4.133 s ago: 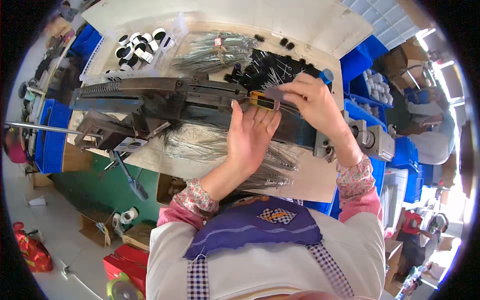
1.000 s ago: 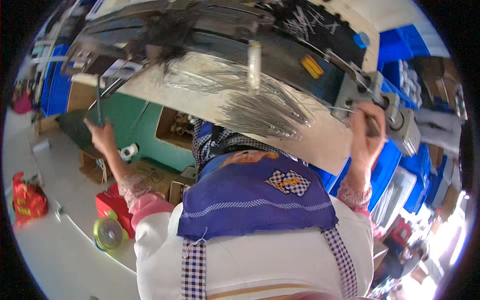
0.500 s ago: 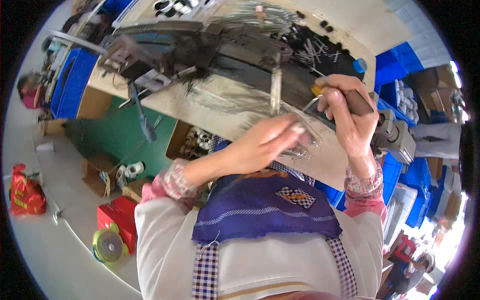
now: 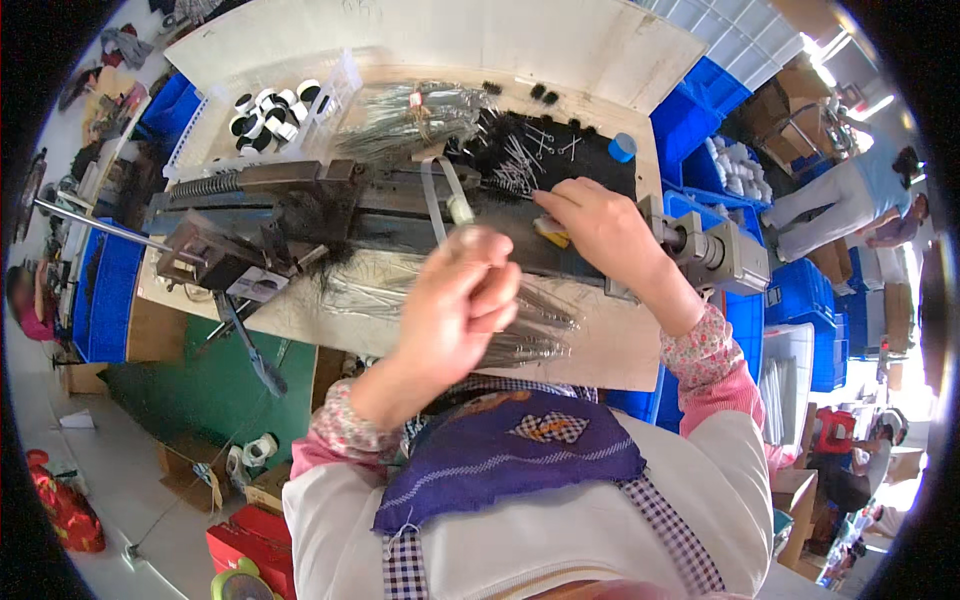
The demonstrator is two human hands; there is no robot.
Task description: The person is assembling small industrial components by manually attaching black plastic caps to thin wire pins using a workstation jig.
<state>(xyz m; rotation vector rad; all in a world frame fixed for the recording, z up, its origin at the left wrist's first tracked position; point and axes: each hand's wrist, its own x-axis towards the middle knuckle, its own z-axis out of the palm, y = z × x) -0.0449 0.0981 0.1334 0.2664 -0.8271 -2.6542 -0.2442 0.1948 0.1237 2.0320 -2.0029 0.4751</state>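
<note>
A dark machine (image 4: 325,190) runs across the table (image 4: 625,355) from the left edge to the right. The left hand (image 4: 456,308) is curled before it, at the lower end of a pale strip (image 4: 432,200); its grip is hidden. The right hand (image 4: 612,235) brings its fingertips to a thin wire (image 4: 520,192), with a yellow block (image 4: 554,238) partly under it. A clear tray (image 4: 345,88) of rolls (image 4: 268,115) sits at the far left corner, a blue cap (image 4: 621,147) near the right edge, loose wires (image 4: 530,350) by the near edge.

Small yellow piece (image 4: 553,237) (partly hidden)
</note>
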